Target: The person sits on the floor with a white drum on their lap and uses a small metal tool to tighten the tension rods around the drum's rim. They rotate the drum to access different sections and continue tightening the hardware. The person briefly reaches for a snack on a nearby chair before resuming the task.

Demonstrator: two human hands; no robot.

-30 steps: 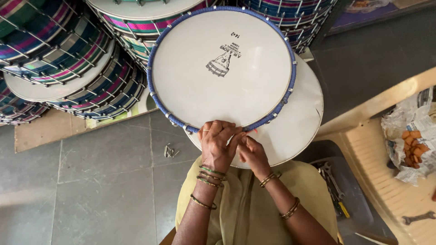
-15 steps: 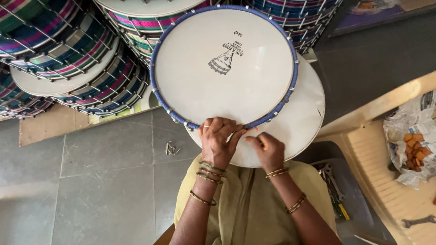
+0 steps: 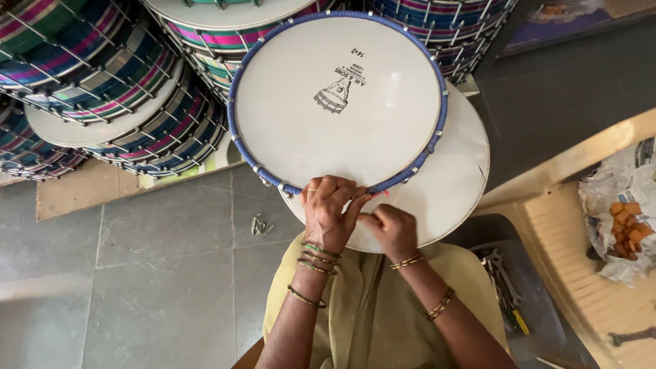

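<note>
— Hands first: where are they?

— Both sit at the six o'clock edge of the drum head (image 3: 338, 102), the round white skin bound in a blue rim (image 3: 236, 147). The left hand (image 3: 331, 215) curls over that rim, fingers pressed narrow against it. The right hand (image 3: 391, 231) is pinched tight just beside it, seemingly on something small and reddish at the rim; I cannot tell what.

— And the drum head itself?

— It leans across the person's lap, overlapping a second plain white skin (image 3: 451, 178) at four o'clock.

— How far along does it look?

— I'd judge well on: blue binding and metal hooks (image 3: 263, 171) show all round the visible rim, so only the spot under the hands seems open.

— Anything else?

— Stacked striped drums (image 3: 102, 75) at ten o'clock, loose hooks on the floor (image 3: 258, 225) at eight.
</note>
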